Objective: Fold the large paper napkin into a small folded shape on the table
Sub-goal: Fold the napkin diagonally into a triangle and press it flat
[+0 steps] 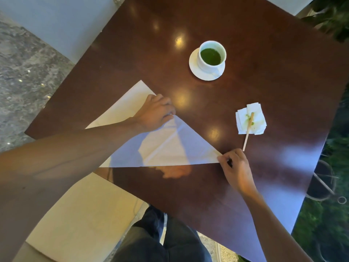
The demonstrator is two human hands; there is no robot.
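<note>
A large white paper napkin (166,146) lies flat on the dark wooden table (255,87), folded into a triangle with crease lines across it. Its far corner points to the upper left and its right tip points toward my right hand. My left hand (154,112) rests on the napkin's upper edge near the middle, fingers curled and pinching the paper there. My right hand (236,167) pinches the napkin's right tip between thumb and fingers. My left forearm hides the napkin's lower left part.
A white cup of green drink (211,55) stands on a saucer (194,69) at the far middle. A small stained napkin (258,116) with a wooden stirrer (248,133) across it lies right of the fold. A cream seat (79,214) sits below the table's near-left edge.
</note>
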